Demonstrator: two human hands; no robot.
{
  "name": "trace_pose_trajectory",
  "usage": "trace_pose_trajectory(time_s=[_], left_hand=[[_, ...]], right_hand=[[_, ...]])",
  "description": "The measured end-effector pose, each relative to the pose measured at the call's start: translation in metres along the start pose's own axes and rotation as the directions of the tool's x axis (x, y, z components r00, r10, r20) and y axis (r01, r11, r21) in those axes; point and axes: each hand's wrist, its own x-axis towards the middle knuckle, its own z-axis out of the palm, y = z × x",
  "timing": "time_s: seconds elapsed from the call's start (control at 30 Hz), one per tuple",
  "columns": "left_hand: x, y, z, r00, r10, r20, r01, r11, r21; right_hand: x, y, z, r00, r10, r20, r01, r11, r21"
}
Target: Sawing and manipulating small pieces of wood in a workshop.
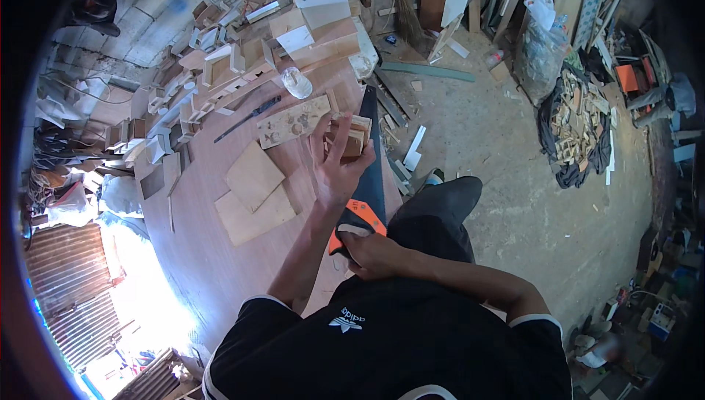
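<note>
My left hand (336, 172) is closed around a small wooden box (355, 140) near the right edge of the worktable, its fingers partly covering it. In my right hand (373, 254) is the orange handle of a handsaw (372, 172), held close to my body. Its dark blade points away from me, along the table's edge and close beside the box. Whether the teeth touch the box I cannot tell. Just left of the box lies a stained, pale wooden board (294, 122).
Two thin square panels (255, 177) overlap on the worktable (194, 235). A dark, long, thin tool (248, 119) lies behind them, near a clear plastic container (296, 83). Wooden boxes and offcuts (220, 67) crowd the far side. On the floor are a scrap pile (580, 121) and a full plastic bag (542, 58).
</note>
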Motion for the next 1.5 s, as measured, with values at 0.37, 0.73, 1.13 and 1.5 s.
trace_pose_trajectory(time_s=[0.37, 0.73, 1.13, 1.5], left_hand=[[0.008, 0.018, -0.007, 1.0, -0.019, 0.017, 0.02, 0.999, -0.041], [0.008, 0.006, -0.003, 0.995, -0.1, 0.01, 0.1, 0.993, -0.06], [0.005, 0.007, 0.008, 0.991, -0.125, 0.052, 0.131, 0.981, -0.144], [0.017, 0.019, 0.009, 0.954, -0.267, 0.139, 0.288, 0.942, -0.17]], right_hand=[[0.107, 0.094, 0.074, 0.912, -0.377, -0.163, 0.375, 0.926, -0.046], [0.088, 0.102, 0.084, 0.658, 0.132, 0.741, -0.221, 0.975, 0.022], [0.082, 0.122, 0.099, 0.717, 0.142, 0.683, -0.522, 0.758, 0.391], [0.036, 0.118, -0.017, 0.911, 0.348, -0.222, -0.064, 0.651, 0.757]])
